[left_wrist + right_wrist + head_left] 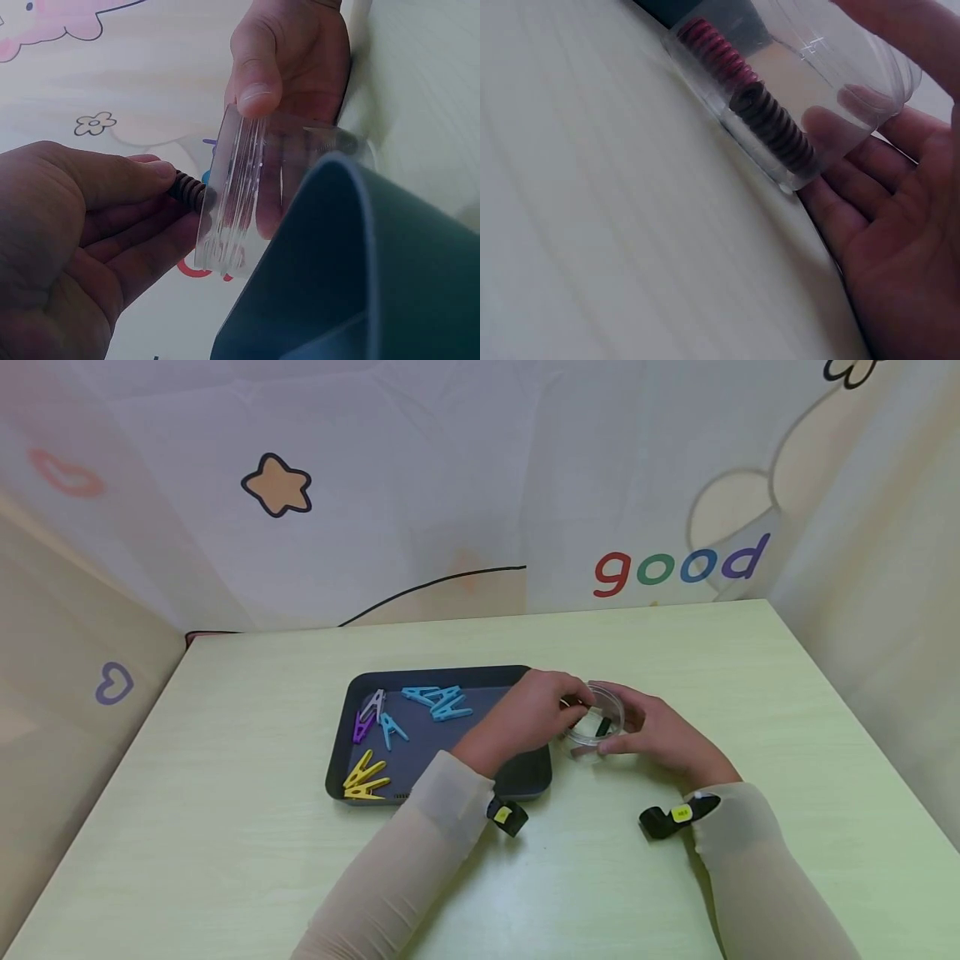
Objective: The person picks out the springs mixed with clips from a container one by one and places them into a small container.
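A clear plastic jar stands on the table just right of the tray, its round mouth facing up in the head view. My right hand grips the jar's side, thumb and fingers around the wall. Between thumb and fingers, my left hand pinches a dark coil spring right at the jar's mouth. Inside, at the bottom, lie a red coil spring and a dark coil spring, seen through the wall in the right wrist view. My left forearm and hand reach over the tray's right part, hiding it.
The dark tray holds several light blue clothespins, a purple clothespin, a pale clothespin and two yellow clothespins. Its wall rises close beside the jar. Behind the pale table hangs a printed curtain.
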Available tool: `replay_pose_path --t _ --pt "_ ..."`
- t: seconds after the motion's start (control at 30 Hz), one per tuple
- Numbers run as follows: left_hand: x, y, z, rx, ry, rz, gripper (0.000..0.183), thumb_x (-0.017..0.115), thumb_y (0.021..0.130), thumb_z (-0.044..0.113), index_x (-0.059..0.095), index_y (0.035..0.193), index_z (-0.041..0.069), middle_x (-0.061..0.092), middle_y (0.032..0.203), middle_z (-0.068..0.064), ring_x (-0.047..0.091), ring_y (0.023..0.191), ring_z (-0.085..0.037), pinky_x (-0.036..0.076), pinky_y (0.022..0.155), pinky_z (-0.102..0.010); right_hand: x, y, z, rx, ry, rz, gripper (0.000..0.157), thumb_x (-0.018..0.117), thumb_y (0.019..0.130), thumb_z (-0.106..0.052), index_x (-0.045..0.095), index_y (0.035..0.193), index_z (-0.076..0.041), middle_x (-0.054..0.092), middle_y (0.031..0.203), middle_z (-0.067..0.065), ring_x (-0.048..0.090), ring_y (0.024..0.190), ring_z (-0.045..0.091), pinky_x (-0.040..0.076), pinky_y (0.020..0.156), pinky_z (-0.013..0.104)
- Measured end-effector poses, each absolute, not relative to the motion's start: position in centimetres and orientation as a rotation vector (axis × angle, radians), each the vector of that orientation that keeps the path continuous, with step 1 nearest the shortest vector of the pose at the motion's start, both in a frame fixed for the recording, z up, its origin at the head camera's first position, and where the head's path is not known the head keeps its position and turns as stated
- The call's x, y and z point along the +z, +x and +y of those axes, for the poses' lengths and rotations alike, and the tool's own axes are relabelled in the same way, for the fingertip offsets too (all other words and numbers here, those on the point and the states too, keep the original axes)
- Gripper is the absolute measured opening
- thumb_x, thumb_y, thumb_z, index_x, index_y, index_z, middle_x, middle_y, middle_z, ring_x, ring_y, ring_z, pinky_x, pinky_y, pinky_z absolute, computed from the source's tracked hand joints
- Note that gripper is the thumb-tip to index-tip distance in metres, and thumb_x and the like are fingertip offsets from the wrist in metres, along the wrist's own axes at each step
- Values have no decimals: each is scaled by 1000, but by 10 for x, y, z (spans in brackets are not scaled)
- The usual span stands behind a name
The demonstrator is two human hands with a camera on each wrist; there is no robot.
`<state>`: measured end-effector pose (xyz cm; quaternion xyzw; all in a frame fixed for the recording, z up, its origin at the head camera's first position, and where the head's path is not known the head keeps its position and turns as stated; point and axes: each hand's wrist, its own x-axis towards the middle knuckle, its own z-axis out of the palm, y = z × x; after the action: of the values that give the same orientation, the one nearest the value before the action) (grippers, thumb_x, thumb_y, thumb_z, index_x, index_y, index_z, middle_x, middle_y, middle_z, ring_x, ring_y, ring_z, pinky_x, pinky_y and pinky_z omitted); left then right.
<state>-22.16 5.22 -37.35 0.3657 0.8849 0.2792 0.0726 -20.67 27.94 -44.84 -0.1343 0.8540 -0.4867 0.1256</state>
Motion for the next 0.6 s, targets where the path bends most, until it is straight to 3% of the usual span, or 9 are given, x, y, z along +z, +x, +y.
replay_pose_path --t 0.6 --pt "-377 -222 54 824 1105 2658 22 61 95 18 71 114 11 70 108 1 59 89 -8 49 80 -16 -447 -206 279 -1445 -409 2468 80 80 79 -32 39 147 -29 46 147 4 42 136 30 35 110 56"
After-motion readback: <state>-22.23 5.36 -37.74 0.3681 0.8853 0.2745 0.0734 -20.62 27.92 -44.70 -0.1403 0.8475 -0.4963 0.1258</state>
